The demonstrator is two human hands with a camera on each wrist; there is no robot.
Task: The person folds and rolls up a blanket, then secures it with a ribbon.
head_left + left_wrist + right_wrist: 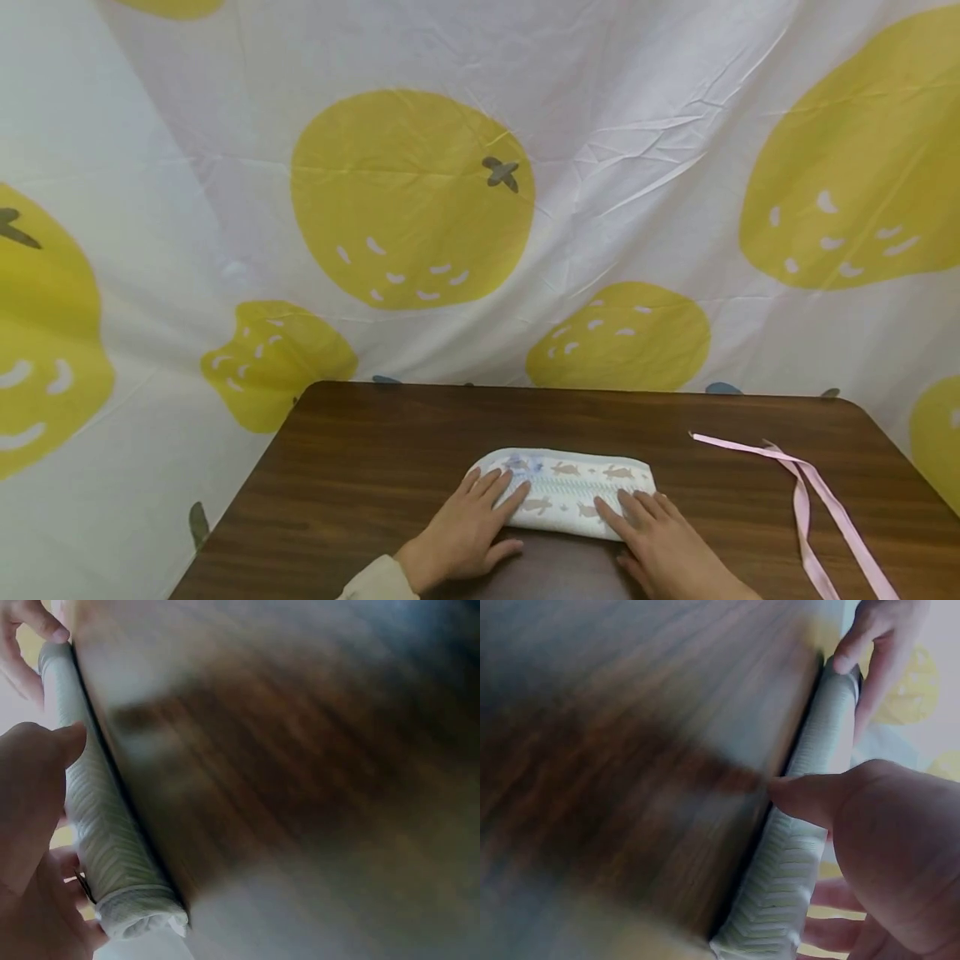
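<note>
A white folded towel with brown animal figures and a pale zigzag band lies on the table in the head view. My left hand rests on its left part, fingers spread over the top and thumb at the near side. On the right end lies my right hand, its fingers also stretched over the cloth. From the left wrist, the towel looks like a thick roll with layered folds at its end. The right wrist view has my right thumb across the towel's near edge.
To the right, a long pink ribbon lies loosely doubled on the dark wooden table. Behind the table's far edge hangs a white curtain printed with large yellow fruit.
</note>
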